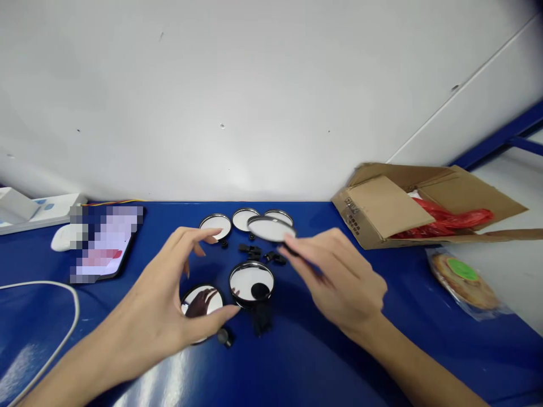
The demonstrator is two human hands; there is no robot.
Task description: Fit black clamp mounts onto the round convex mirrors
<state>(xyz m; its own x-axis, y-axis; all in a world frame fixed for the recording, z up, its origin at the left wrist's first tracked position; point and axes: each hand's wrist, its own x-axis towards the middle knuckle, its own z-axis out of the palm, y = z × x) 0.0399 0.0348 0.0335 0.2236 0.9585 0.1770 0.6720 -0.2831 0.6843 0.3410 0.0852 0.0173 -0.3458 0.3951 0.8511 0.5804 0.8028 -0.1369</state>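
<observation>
Between finger and thumb, my right hand (339,274) pinches a round mirror (271,229) by its black stem, tilted above the table. My left hand (169,299) is spread with nothing in it, curved over a round mirror (202,301) lying near its thumb. Another black-rimmed mirror (251,281) rests between the hands, with a blurred black part (262,319) below it. Farther back lie more round mirrors (216,226), one partly hidden by the held mirror. Small black clips (250,249) sit in the middle, and a black knob (224,337) is close to my left thumb.
On the blue table (297,350), a phone (108,240), a white mouse-like object (68,237) and a white cable (72,316) are at left. An open cardboard box (382,206) holding red plastic (449,220) and a wrapped round item (466,282) are at right. A white wall stands behind.
</observation>
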